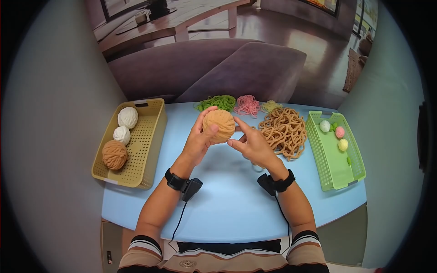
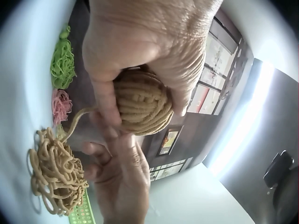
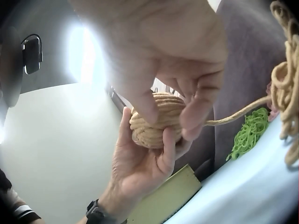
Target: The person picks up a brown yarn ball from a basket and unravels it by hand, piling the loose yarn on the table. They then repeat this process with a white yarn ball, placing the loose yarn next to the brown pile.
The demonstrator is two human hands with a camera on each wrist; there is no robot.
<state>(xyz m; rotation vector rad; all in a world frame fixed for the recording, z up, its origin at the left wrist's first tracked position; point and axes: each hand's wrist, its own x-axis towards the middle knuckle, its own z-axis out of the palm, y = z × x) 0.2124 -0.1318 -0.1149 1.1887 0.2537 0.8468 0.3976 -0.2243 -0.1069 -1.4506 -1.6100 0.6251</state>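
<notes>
A ball of thick tan yarn (image 1: pixel 219 125) is held up over the table by my left hand (image 1: pixel 199 139), with thumb and fingers around its sides. My right hand (image 1: pixel 256 146) is at the ball's right side, its fingers bent and fingertips right at the wraps. From those fingers a tan strand (image 3: pixel 238 114) runs down to a loose heap of the same yarn (image 1: pixel 284 132) on the table. The right wrist view shows the strand coming out from behind my right fingers, which partly hide it.
A tan basket (image 1: pixel 154 136) at left holds two white balls and a brown yarn ball (image 1: pixel 114 154). The green basket (image 1: pixel 318 161) at right holds several small balls. Along the back lie green yarn (image 1: pixel 218 102), pink yarn (image 1: pixel 247 105) and pale yellow yarn (image 1: pixel 271 106).
</notes>
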